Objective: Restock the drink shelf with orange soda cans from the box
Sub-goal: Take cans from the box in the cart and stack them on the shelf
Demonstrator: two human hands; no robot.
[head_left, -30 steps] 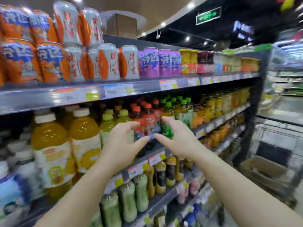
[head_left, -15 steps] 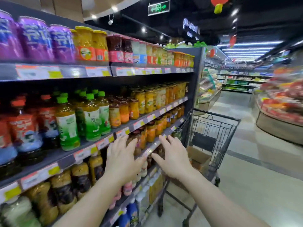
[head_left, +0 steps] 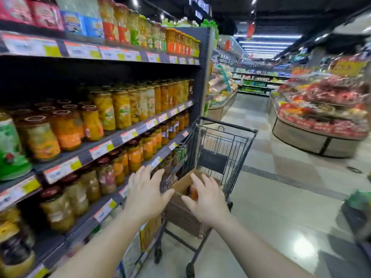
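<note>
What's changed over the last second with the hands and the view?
The view swung right, from the bottle shelves to the shopping cart. Both hands left the shelf and moved toward the cardboard box in the cart: the right hand now reaches over an orange can inside, the left hand beside the box. Unchanged: both hands open, holding nothing.

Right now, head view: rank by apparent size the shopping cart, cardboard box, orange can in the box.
1. shopping cart
2. cardboard box, sitting inside the cart
3. orange can, mostly hidden behind the right hand, so only a sliver shows
</note>
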